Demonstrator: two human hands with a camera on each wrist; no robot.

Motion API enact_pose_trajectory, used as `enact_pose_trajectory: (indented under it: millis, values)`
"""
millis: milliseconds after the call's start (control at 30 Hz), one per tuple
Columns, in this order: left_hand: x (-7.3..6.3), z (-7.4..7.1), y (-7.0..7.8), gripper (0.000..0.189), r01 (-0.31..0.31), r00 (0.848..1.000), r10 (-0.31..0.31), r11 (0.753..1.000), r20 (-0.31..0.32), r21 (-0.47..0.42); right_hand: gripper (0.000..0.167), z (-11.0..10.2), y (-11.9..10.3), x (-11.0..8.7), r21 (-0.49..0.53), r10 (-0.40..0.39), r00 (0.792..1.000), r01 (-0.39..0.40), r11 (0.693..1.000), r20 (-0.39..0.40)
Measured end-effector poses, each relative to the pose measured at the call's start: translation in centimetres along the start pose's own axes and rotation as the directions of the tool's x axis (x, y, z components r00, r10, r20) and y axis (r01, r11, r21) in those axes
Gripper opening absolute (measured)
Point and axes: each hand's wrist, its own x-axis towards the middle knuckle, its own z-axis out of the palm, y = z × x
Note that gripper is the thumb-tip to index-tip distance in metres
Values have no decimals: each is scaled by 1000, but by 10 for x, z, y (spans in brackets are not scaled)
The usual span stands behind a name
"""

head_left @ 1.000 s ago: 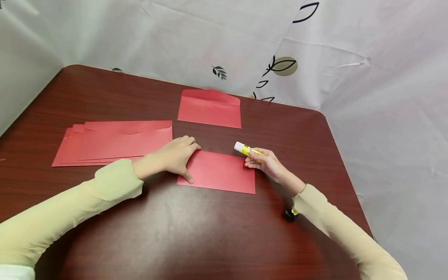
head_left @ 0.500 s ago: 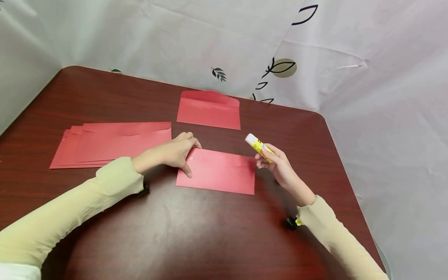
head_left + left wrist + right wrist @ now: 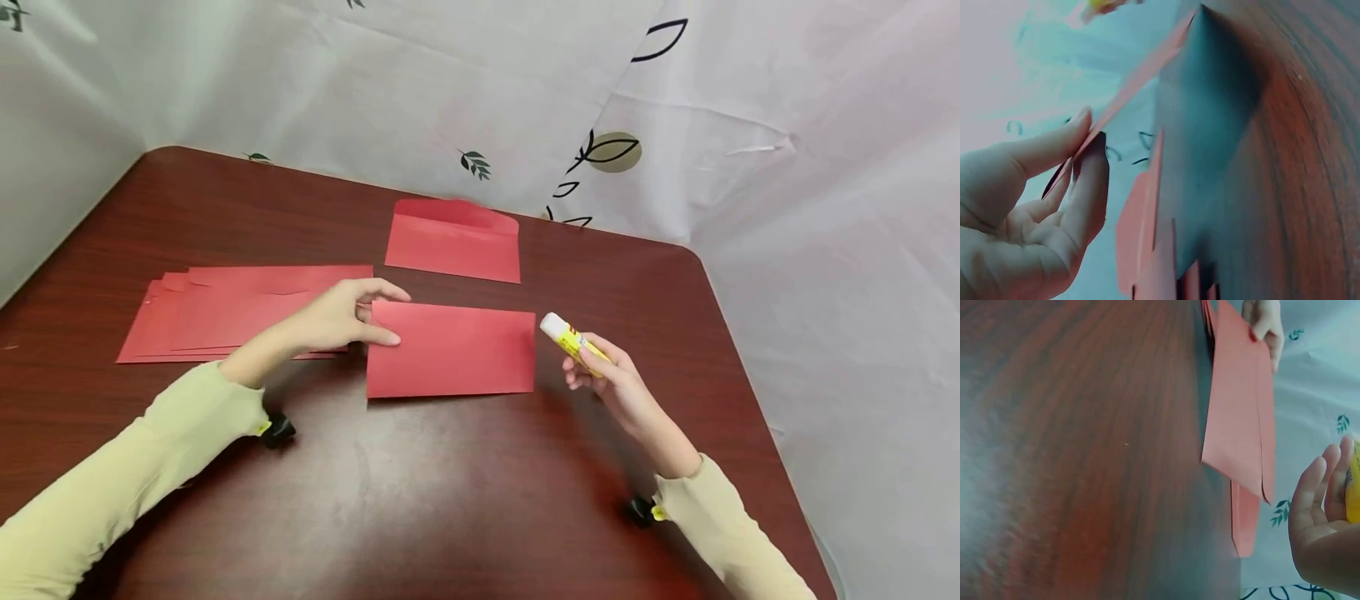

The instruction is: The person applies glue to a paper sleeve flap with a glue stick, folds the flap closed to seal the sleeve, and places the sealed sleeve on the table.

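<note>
My left hand pinches the left end of a red envelope between thumb and fingers. The left wrist view shows that envelope nearly edge-on, raised off the table. Its flap lies folded along one long side in the right wrist view, where the envelope hangs tilted. Just off the envelope's right end, my right hand grips a yellow glue stick with a white end pointing up and left. Only a sliver of the glue stick shows in the right wrist view.
Several red envelopes lie overlapped on the left of the dark wooden table, partly behind my left forearm. Another red envelope, flap raised, lies near the back edge. A white patterned curtain hangs behind the table.
The left hand has shifted left and lifted the envelope, which lay flat on the table before. The right hand with the glue stick has moved right, away from the envelope's corner.
</note>
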Motion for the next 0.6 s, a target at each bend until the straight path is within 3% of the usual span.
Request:
enact_pose_trajectory:
  millis: [167,267,400,600]
  values:
    - [-23,-19,2,60,107,986,-122,987,-118,-121,16,-4,5,-9,18,5,1000,-5,1000,13]
    - [-39,-35,-3,64,164,958,-194,974,-209,-154,17,-6,7,-13,21,1,1000,-1,1000,31]
    - [-58,-59,-20,57,191,921,-256,953,-293,-235,20,-9,10,-19,0,6,999,-6,1000,43]
    - [-76,-90,-47,50,253,874,-365,905,-320,-342,21,-9,14,-23,-11,9,999,-8,1000,44]
